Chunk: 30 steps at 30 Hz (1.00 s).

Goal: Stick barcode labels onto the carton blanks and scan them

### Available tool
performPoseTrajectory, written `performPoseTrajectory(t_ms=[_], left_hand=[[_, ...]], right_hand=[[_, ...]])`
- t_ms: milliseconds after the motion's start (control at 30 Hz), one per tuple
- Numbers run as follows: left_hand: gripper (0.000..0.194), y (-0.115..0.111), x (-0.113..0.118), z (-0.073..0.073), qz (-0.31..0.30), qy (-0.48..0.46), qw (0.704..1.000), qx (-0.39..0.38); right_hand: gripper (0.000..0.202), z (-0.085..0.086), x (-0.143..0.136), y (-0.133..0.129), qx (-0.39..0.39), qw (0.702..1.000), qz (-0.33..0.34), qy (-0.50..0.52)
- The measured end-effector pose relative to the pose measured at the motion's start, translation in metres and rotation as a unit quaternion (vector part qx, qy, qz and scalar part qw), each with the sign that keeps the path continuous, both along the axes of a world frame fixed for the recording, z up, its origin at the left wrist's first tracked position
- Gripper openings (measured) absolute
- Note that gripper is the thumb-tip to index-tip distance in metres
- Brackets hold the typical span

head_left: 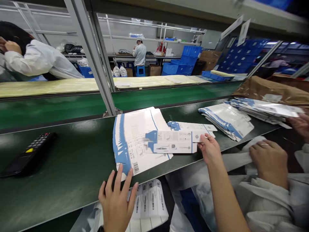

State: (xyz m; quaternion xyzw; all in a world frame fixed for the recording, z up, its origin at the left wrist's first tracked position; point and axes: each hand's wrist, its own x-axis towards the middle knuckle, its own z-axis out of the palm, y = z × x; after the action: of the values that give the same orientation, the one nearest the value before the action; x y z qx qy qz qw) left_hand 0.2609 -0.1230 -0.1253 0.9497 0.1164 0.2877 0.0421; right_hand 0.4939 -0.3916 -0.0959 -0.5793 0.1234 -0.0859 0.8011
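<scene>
A fanned stack of flat white and blue cartons (pixel 137 141) lies on the dark green table. My right hand (pixel 210 148) pinches the right end of a flat carton (pixel 175 141), which reaches over the right side of the stack. My left hand (pixel 118 196) has its fingers spread, with the fingertips at the stack's lower left corner. Behind the held carton lies another folded carton (pixel 193 126). Below the table edge, near my left hand, is a sheet of barcode labels (pixel 151 199).
A black handheld device (pixel 30 154) lies at the left. More carton stacks (pixel 227 120) are at the right, beside a co-worker's hands (pixel 269 159). A metal post (pixel 91 54) rises from the table's back edge. Beyond runs a green conveyor (pixel 154 98).
</scene>
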Motion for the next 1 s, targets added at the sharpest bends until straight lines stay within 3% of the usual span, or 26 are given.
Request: performPoseTrajectory(t_ms=[167, 300, 433, 533, 600, 700, 767, 833, 900, 933, 1000], left_hand=[[0.046, 0.002, 0.002, -0.001, -0.015, 0.018, 0.999, 0.023], [0.044, 0.001, 0.003, 0.0, -0.003, 0.032, 0.999, 0.001], [0.046, 0.002, 0.003, -0.002, -0.01, 0.014, 1.0, 0.021], [0.048, 0.003, 0.001, -0.002, -0.013, 0.013, 0.999, 0.044], [0.05, 0.001, 0.0, -0.001, -0.009, 0.026, 0.998, 0.051], [0.052, -0.001, 0.0, 0.001, -0.007, 0.031, 0.997, 0.063], [0.053, -0.002, 0.002, 0.002, -0.006, 0.027, 0.998, 0.064], [0.052, -0.001, 0.001, 0.003, -0.015, 0.015, 0.999, 0.047], [0.047, 0.0, -0.004, 0.005, -0.044, -0.041, 0.998, 0.003], [0.045, 0.0, -0.009, 0.006, -0.062, -0.09, 0.994, -0.025], [0.042, -0.002, -0.023, 0.006, -0.103, -0.185, 0.974, -0.076]], right_hand=[[0.022, 0.013, 0.057, -0.048, -0.175, 0.968, -0.18, 0.011], [0.023, 0.015, 0.09, -0.061, -0.316, 0.918, -0.239, 0.021], [0.031, -0.005, 0.09, -0.046, -0.438, 0.866, -0.238, 0.026], [0.038, -0.016, 0.084, -0.038, -0.584, 0.78, -0.224, 0.009], [0.039, -0.014, 0.082, -0.036, -0.638, 0.735, -0.23, -0.025], [0.037, 0.002, 0.069, -0.023, -0.6, 0.745, -0.252, -0.142], [0.031, 0.012, 0.041, 0.001, -0.553, 0.769, -0.203, -0.249], [0.023, 0.015, -0.005, 0.034, -0.499, 0.799, -0.089, -0.324], [0.012, 0.007, -0.063, 0.068, -0.43, 0.83, 0.037, -0.353], [0.01, 0.0, -0.093, 0.082, -0.405, 0.827, 0.13, -0.368], [0.009, -0.017, -0.143, 0.101, -0.36, 0.786, 0.296, -0.406]])
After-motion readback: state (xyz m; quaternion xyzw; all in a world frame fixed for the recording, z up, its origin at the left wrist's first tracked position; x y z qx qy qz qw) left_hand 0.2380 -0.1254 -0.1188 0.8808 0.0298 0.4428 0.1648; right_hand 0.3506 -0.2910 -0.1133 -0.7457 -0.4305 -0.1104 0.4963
